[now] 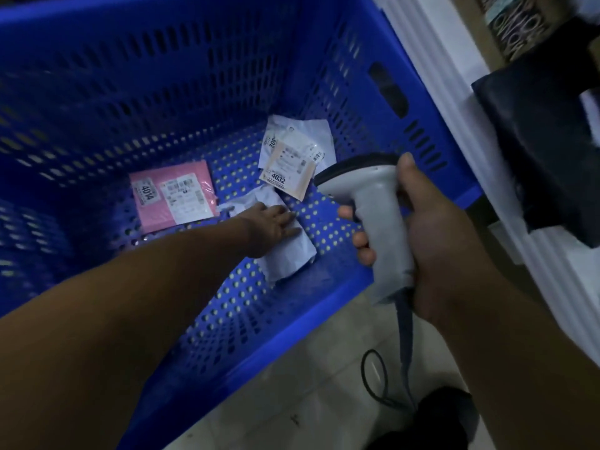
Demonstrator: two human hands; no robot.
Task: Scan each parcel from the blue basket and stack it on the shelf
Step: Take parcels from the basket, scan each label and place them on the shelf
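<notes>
White parcel [289,254], limp and light by the look, lies by the near wall of the blue basket [259,345] under my flat left hand [272,227]; I'd pinch a loose edge, right hand [431,241] gripping the scanner [380,228].

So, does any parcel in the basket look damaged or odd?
The white parcel under the left hand looks crumpled, with no label showing on top. The pink parcel lies flat, label up.

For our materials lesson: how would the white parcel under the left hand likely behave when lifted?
Probably floppy: the white parcel looks creased and crumpled. Likely light: it lies thin under the left hand. May sag when lifted.
</notes>
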